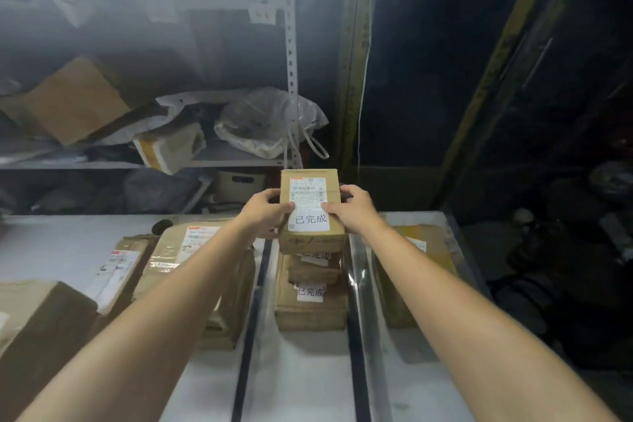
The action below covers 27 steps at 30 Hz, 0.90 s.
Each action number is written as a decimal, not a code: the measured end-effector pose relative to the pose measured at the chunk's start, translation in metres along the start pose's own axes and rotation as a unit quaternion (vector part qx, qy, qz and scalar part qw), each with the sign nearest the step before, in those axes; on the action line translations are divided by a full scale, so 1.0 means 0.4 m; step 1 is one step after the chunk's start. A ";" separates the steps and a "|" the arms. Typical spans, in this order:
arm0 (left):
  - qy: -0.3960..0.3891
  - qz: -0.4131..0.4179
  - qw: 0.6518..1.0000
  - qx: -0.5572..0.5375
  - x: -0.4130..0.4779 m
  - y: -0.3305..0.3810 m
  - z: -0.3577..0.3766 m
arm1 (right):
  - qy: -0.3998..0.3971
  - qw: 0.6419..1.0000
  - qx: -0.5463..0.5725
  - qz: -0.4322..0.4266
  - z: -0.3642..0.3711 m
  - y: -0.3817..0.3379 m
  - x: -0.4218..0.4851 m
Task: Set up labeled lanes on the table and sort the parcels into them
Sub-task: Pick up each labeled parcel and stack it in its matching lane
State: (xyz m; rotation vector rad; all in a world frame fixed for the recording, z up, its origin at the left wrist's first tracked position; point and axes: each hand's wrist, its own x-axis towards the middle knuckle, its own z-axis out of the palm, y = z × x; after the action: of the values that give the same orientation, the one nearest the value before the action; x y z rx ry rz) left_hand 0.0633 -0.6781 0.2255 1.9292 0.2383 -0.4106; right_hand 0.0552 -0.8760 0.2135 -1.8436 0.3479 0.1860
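A small brown cardboard parcel (310,205) with a white shipping label marked 已完成 is held by both hands above a stack in the middle lane. My left hand (265,211) grips its left side and my right hand (352,209) grips its right side, thumbs on the label. Under it lie two more labelled parcels: a small one (315,267) on a flat wide one (311,308). Two black tape lines (251,312) (356,336) mark the lanes on the white table (301,370).
The left lane holds a large taped box (191,264), a slim box (120,267) and a big box (37,329) at the near left. A flat parcel (421,250) lies in the right lane. A metal shelf (291,79) with boxes and bags stands behind the table.
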 end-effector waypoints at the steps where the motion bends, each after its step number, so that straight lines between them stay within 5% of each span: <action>1: 0.001 -0.003 1.000 -0.004 0.005 -0.002 0.013 | -0.002 1.000 -0.002 0.003 -0.007 0.009 0.007; 18: -0.014 -0.015 0.997 0.076 0.033 -0.014 0.049 | -0.028 0.997 -0.025 0.064 -0.020 0.049 0.043; 21: -0.008 -0.004 0.990 0.138 0.010 0.002 0.025 | -0.007 0.990 -0.140 0.030 -0.025 0.011 0.031; 24: 0.027 0.019 0.976 0.214 -0.020 0.033 -0.036 | 0.029 0.938 -0.341 -0.054 -0.028 -0.057 0.025; 27: 0.085 0.033 0.946 0.310 -0.085 0.042 -0.150 | 0.001 0.896 -0.428 -0.118 0.008 -0.146 0.024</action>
State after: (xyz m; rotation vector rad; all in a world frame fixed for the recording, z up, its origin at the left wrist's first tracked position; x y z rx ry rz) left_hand 0.0482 -0.6282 0.2740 2.5899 0.1638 -0.2919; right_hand 0.0837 -0.8590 0.2627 -2.7379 0.0189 0.1811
